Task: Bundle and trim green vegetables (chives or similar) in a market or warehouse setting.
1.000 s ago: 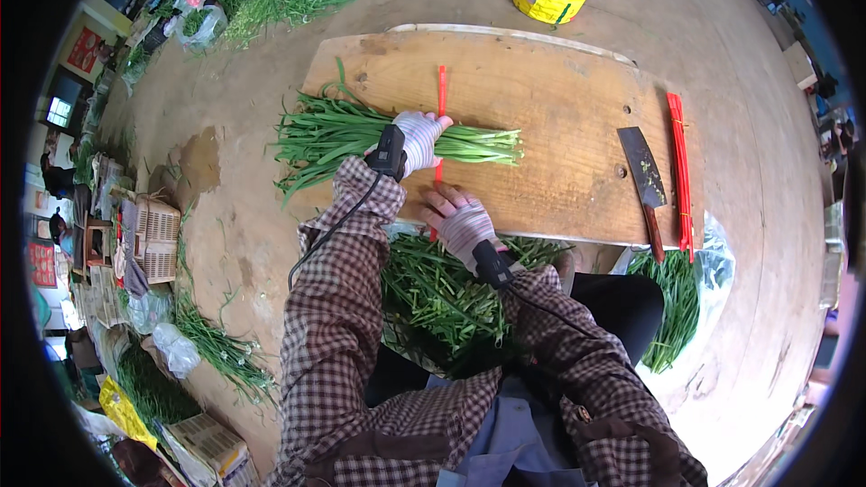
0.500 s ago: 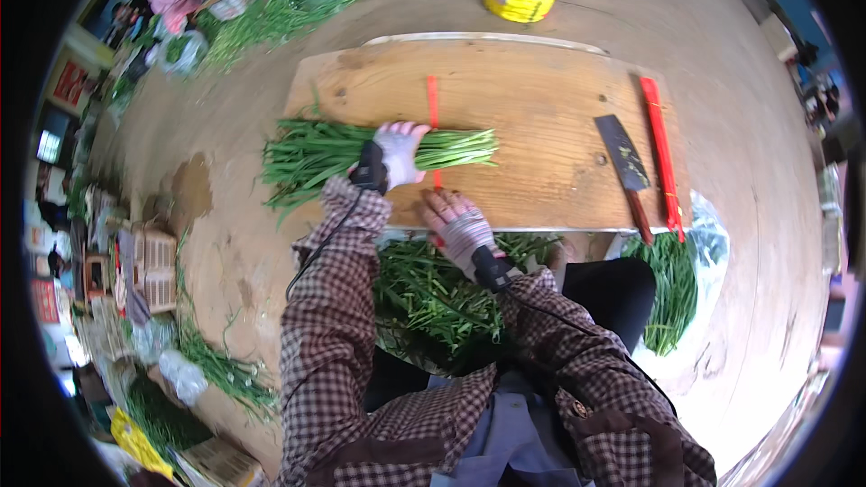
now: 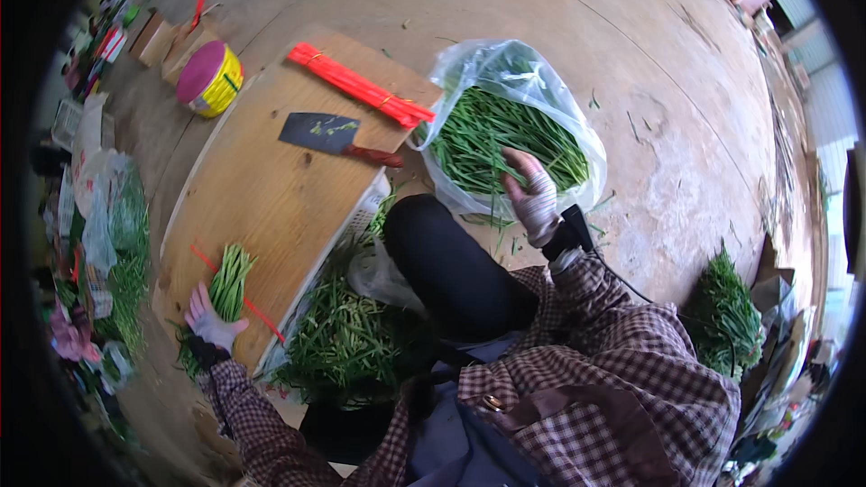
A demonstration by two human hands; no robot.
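My left hand (image 3: pixel 213 325), in a pale fingerless wrap, is curled round a bunch of garlic chives (image 3: pixel 233 281) lying on the wooden board (image 3: pixel 262 176). Their pale cut stems point away from me. A red tie strip (image 3: pixel 263 317) runs beneath the bunch. Over the near side of a clear plastic bag (image 3: pixel 516 59) on the floor, my right hand (image 3: pixel 534 194) has its thumb and fingers apart, touching or just above the loose chives (image 3: pixel 496 131) inside. A cleaver (image 3: pixel 323 133) with a wooden handle rests on the board beside a bundle of red strips (image 3: pixel 361 87).
Below the board's near edge is a heap of green trimmings (image 3: pixel 338 343), next to my knee (image 3: pixel 451 252). A round pink-topped yellow container (image 3: pixel 210 79) stands past the board. More greens lie on the floor at left (image 3: pixel 131 252) and right (image 3: pixel 724 320).
My view has turned right. My right hand has left the board's near edge and reached across to the bag of chives. My left hand has stayed on the bunch.
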